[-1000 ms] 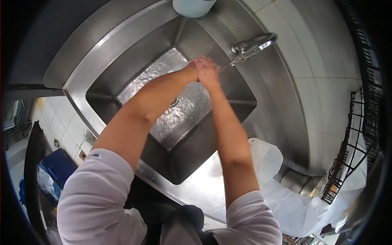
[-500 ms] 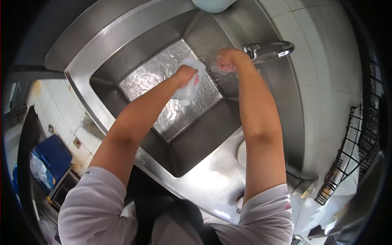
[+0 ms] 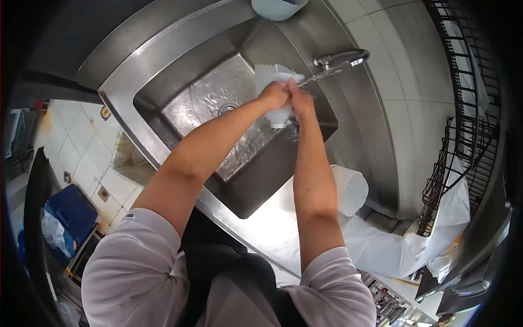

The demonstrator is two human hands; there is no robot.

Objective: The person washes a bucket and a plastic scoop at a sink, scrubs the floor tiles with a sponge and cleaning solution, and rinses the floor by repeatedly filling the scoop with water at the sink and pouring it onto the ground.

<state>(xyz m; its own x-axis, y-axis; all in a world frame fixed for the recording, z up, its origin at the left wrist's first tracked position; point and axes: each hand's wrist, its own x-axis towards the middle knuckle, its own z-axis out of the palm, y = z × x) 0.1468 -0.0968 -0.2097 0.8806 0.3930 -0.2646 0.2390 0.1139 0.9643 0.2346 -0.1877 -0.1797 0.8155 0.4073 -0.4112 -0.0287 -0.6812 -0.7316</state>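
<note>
Over the sink [image 3: 261, 188], a whitish plastic jug [image 3: 280, 116] is held with its capped-looking neck toward me. Its far, wide end looks jagged, perhaps cut. My left hand [image 3: 274, 96] is closed around the jug's middle, probably at its handle. My right hand [image 3: 301, 101] meets it from the other side, its fingers closed against the jug beside my left fingers. A stream of water from the faucet [image 3: 340, 59] runs down onto the hands and jug. The hands hide part of the jug's middle.
Shallow water covers the sink floor around the drain [image 3: 227, 109]. A pale bowl [image 3: 279, 10] stands at the far rim. Another whitish plastic container [image 3: 350, 191] sits on the right counter, near white plastic sheeting [image 3: 381, 245] and a black wire rack [image 3: 436, 185].
My left hand has carried the jug right, toward the faucet. My right hand has moved down and left from beside the faucet to the jug. The view has shifted.
</note>
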